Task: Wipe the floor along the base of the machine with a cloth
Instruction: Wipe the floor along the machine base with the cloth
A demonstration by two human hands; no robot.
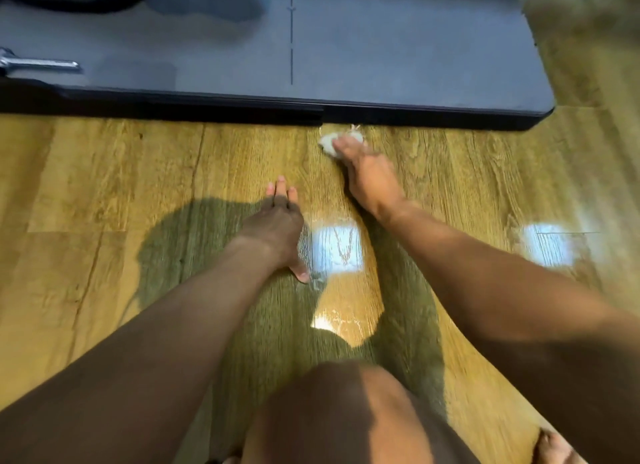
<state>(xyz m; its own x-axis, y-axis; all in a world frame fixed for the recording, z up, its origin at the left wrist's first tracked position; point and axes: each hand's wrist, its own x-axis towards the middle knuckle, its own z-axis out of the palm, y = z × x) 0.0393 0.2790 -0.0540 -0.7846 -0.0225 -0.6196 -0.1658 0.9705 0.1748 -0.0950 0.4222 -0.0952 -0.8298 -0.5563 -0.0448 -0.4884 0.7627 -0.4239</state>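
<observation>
Two hands: left hand (pixel 277 221) flat on floor (pixel 104 186), fingers (pixel 281 186) straight; right hand (pixel 367 176) presses cloth (pixel 327 141), grip unclear
</observation>
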